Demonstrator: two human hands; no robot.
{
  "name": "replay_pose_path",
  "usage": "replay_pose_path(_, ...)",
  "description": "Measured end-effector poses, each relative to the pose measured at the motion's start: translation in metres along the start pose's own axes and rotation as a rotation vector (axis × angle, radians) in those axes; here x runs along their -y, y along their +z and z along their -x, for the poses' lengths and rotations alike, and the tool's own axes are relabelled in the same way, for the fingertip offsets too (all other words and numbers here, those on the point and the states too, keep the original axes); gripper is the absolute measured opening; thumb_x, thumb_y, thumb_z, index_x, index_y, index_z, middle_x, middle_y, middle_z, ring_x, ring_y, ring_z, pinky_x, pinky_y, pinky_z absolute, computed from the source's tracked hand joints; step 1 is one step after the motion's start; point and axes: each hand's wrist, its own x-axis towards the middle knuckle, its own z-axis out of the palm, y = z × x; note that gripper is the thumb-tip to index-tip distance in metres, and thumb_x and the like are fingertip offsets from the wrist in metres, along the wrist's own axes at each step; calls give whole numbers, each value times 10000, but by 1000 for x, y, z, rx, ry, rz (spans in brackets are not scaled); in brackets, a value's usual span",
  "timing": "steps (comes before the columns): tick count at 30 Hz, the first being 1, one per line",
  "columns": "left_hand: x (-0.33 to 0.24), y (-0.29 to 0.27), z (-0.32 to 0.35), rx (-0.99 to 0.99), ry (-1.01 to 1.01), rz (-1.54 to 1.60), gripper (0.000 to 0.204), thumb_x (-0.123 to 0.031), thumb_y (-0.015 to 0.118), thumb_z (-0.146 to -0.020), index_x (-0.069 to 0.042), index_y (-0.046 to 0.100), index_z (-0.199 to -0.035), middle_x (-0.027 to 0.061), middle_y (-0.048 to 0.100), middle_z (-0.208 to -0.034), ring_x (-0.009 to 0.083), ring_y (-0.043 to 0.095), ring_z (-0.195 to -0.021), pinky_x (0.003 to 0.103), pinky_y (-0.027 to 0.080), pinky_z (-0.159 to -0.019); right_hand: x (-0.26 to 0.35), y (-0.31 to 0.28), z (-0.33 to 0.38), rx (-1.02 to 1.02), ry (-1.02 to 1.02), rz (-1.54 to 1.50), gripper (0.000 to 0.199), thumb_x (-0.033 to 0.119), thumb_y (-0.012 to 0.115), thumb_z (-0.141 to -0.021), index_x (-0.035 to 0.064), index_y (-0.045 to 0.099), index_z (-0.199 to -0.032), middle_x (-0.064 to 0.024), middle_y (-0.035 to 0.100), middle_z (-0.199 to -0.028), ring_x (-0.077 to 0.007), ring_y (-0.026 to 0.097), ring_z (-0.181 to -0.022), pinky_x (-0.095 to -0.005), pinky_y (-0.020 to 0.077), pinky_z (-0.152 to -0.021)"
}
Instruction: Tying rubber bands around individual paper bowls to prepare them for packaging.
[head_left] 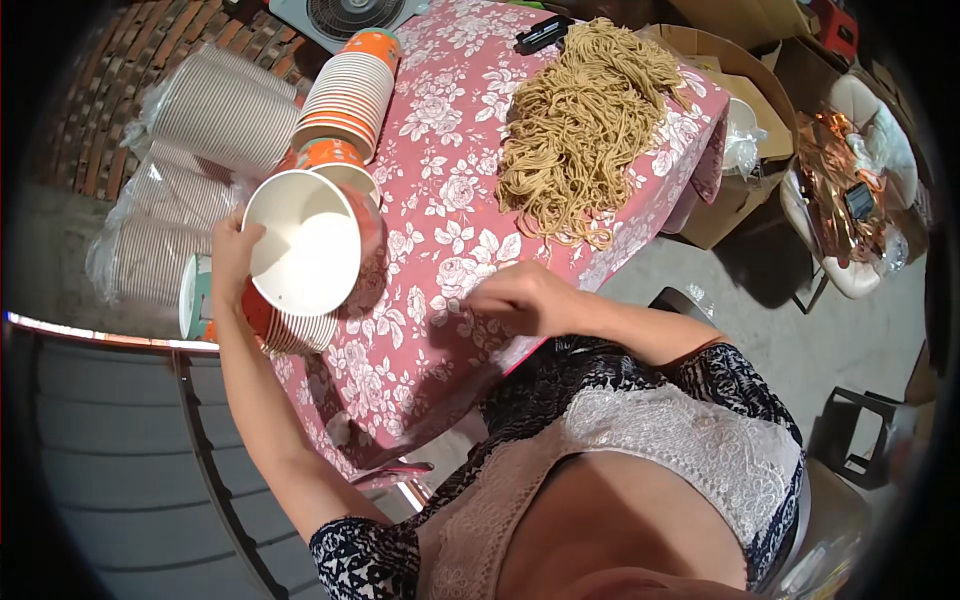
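My left hand (234, 255) grips the rim of a large white paper tub (305, 245), thumb at the inside and fingers around the outer wall. The tub is tilted, its mouth facing me, and nothing shows inside it. Just behind it stands another paper tub (340, 160) with an orange outside, partly hidden. Over the near part of the tablecloth (430, 120), my right hand (530, 298) is closed with the fingers drawn together; whatever they may hold cannot be made out. Farther off lies a large heap of tan, tangled strands (590, 130).
A tall stack of orange-and-white tubs (350, 95) stands at the table's far left. Beside it are plastic-wrapped tub stacks (215, 110). A fan (350, 15) is beyond. A black object (543, 35) lies by the strands; an open cardboard box (740, 190) stands right.
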Motion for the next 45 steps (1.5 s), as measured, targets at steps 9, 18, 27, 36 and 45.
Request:
replay_pose_path(9, -13, 53, 89, 176, -394, 449, 206, -5, 587, -773, 77, 697, -927, 104, 707, -774, 142, 651, -566, 273, 524, -517, 30, -115, 12, -258, -52, 770, 124, 63, 683, -817, 42, 674, -939, -107, 582, -824, -301, 564, -819, -394, 458, -723)
replay_pose_path(18, 40, 63, 97, 123, -411, 473, 179, -135, 668, -866, 37, 659, -916, 67, 676, -779, 158, 670, -680, 279, 518, -586, 10, -136, 2, -77, 75, 950, 145, 48, 726, -740, 81, 694, -877, -84, 540, -909, -290, 507, -918, -384, 448, -794)
replay_pose_path(27, -108, 100, 177, -623, 302, -77, 100, 0, 646, -871, 35, 629, -963, 164, 619, -1136, 218, 637, -914, 308, 510, -766, 21, -123, -18, -131, 4, 799, 125, 126, 745, -808, 58, 691, -898, -45, 594, -940, -248, 540, -951, -374, 426, -861)
replay_pose_path(36, -154, 203, 183, -164, 87, 540, 289, 6, 566, -924, 36, 555, -1211, 136, 650, -935, 138, 594, -684, 278, 482, -591, 34, -82, -63, 82, -75, 440, 115, 140, 668, -894, 36, 678, -846, -45, 649, -803, -219, 594, -817, -365, 430, -866)
replay_pose_path(45, -155, 223, 164, -89, -291, 1053, 177, -70, 563, -961, 79, 599, -1051, 83, 604, -706, 104, 543, -486, 221, 406, -397, 31, -58, -88, 137, 117, 96, 93, 68, 657, -912, -22, 679, -913, -57, 692, -821, -110, 624, -738, -274, 506, -661)
